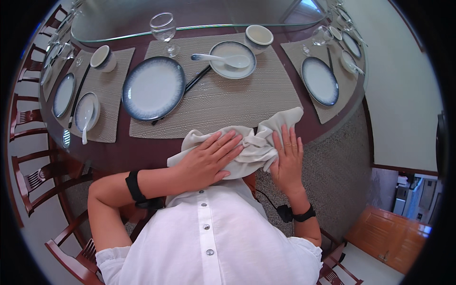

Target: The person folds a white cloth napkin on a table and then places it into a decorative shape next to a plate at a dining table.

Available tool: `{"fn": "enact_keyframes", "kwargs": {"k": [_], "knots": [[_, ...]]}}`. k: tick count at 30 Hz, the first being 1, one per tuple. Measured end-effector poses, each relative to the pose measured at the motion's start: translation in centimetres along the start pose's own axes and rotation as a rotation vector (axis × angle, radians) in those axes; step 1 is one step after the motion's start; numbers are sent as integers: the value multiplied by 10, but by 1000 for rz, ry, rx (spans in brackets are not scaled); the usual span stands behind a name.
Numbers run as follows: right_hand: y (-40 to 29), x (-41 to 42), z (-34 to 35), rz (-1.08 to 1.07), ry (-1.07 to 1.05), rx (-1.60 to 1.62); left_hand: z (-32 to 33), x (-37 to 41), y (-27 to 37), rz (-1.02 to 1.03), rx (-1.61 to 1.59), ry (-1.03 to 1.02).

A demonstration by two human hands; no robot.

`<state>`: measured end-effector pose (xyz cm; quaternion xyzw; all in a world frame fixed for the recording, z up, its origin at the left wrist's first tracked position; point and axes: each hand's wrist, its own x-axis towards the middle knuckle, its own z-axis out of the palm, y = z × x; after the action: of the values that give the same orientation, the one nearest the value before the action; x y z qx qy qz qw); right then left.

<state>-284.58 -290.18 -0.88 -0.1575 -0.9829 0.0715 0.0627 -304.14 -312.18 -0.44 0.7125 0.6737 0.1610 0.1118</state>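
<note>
A pale cloth napkin (249, 149) lies bunched at the table's front edge, twisted in its middle with two ends spread apart. My left hand (212, 158) rests on the napkin's left part, fingers extended and palm hidden. On the right end lies my right hand (288, 160), its fingers straight and pointing up toward the table. Beyond the hands is a woven placemat (228, 103) with a blue-rimmed plate (154, 89). Black chopsticks (197, 79) slant partly beneath that plate. A white spoon (228, 60) sits on a small dish (233, 73), near a cup (259, 39).
A wine glass (164, 30) stands behind the plate, close to a raised glass turntable (199, 26). Similar settings lie on a left placemat (107, 121) and a right placemat (335, 110). Wooden chairs (39, 174) line the left side. A wooden door (388, 235) is at lower right.
</note>
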Motion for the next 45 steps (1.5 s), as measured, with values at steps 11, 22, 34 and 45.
{"fn": "enact_keyframes", "kwargs": {"k": [11,22,34,45], "knots": [[7,23,1,-57,88,105,29,60,8,0,69,108],[0,87,15,-168,89,-55,-6,0,-14,-285,148,116],[-7,114,20,-326,95,134,11,48,-42,-314,216,169],[-13,46,-57,-243,-57,273,-13,-41,-17,-275,85,65]]}}
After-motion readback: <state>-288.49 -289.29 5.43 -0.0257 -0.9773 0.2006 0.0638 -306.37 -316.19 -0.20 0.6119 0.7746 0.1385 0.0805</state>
